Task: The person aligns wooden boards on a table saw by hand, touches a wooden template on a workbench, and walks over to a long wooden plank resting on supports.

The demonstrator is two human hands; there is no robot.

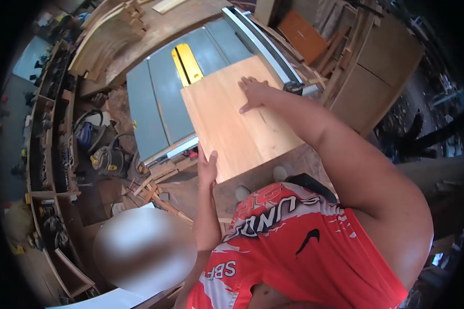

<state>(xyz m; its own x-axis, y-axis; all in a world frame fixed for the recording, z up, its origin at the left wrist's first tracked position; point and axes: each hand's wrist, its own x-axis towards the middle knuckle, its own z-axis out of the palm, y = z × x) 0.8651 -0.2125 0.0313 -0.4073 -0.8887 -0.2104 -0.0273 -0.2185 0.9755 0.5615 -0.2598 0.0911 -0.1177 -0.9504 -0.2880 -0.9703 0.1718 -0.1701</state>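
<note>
A wide light-brown wooden board (232, 131) lies over the front part of a grey table saw (162, 95), its near end reaching past the table toward my body. My right hand (253, 93) rests flat on the board's upper face, fingers spread, toward its far right side. At the near left edge, my left hand (208, 167) grips the board, thumb on top and the other fingers mostly hidden. The saw's yellow throat plate (187, 64) shows just beyond the board's far left corner. I cannot make out a blade.
The saw's metal rip fence (263, 44) runs along the right. Stacked planks (105, 41) stand at the back left. A shop vacuum (111, 159) and wood scraps (149, 190) sit on the left, near long shelves (46, 144). Large panels (381, 77) stand at the right.
</note>
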